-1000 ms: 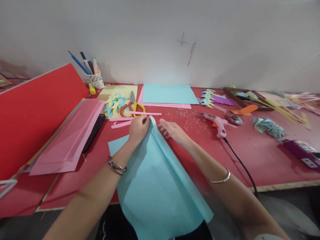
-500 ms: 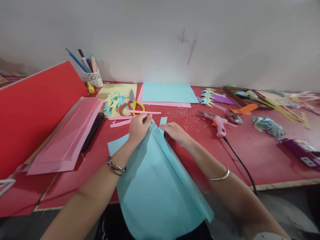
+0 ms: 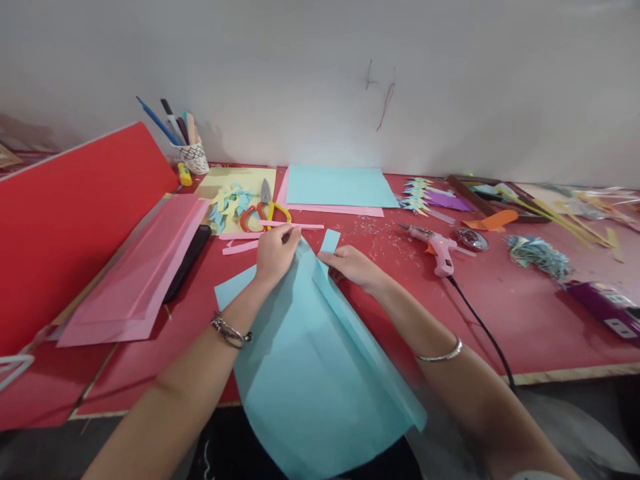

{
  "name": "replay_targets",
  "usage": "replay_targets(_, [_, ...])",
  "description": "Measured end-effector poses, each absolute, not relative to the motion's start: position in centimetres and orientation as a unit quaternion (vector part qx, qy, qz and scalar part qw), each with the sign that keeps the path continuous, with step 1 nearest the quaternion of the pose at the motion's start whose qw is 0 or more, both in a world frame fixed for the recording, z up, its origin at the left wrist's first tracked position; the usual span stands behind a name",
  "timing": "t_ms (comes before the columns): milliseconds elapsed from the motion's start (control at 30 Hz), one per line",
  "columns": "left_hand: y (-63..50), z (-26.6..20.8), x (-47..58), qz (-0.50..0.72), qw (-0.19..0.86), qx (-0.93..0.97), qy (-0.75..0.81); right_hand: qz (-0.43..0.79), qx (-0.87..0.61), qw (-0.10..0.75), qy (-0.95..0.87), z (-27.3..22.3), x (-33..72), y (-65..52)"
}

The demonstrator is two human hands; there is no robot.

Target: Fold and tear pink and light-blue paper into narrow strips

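Light-blue paper (image 3: 310, 373) is pinched at its far end by the left hand's (image 3: 276, 257) fingers, while the right hand's (image 3: 355, 268) fingers grip a narrow blue strip (image 3: 331, 241) beside its folded right side. The sheet overhangs the desk's (image 3: 525, 313) near edge. Beyond the left hand lie pink strips (image 3: 241, 248) and scissors (image 3: 265, 193); right of the right hand, a pink glue gun (image 3: 442, 255).

No text, label or number seems readable at this sharpness
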State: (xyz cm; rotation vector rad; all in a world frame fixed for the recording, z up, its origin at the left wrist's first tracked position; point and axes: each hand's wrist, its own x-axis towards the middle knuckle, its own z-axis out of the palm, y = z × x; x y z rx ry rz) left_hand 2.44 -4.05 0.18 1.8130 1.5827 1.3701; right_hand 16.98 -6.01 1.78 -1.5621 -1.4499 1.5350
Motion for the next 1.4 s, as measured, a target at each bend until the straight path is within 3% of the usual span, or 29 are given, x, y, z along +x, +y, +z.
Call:
replay_targets(200, [-3.5, 0.2, 1.5, 0.495, 0.171, 0.618, 0.586, 0.55, -0.594, 0.22, -0.545, 2.2, 17.7, -5.5])
replay_targets(400, [-3.8, 0.4, 1.8, 0.482, 0.167, 0.629, 0.587, 0.558, -0.525, 0.257, -0.59, 2.1, 17.1, -6.4])
replay_targets(633, [-4.7, 1.1, 2.5, 0.441, 0.142, 0.65, 0.602, 0.332, -0.559, 0.239, -0.721, 1.1, 16.0, -7.1])
replay_targets(800, [-4.2, 0.8, 2.1, 0.452, 0.138, 0.645, 0.6, 0.402, -0.61, 0.24, -0.64, 1.3, 16.3, -6.8])
replay_targets(967, [-3.8, 0.5, 1.5, 0.468, 0.128, 0.626, 0.61, 0.513, -0.562, 0.252, -0.597, 1.3, 16.7, -6.8])
replay_targets(1267, [-3.1, 0.8, 0.2, 0.508, 0.105, 0.592, 0.617, 0.532, -0.59, 0.185, -0.578, 2.1, 18.3, -5.6])
replay_targets(1400, [-3.1, 0.6, 0.3, 0.493, 0.103, 0.598, 0.624, 0.544, -0.591, 0.214, -0.555, 2.4, 18.5, -5.5])
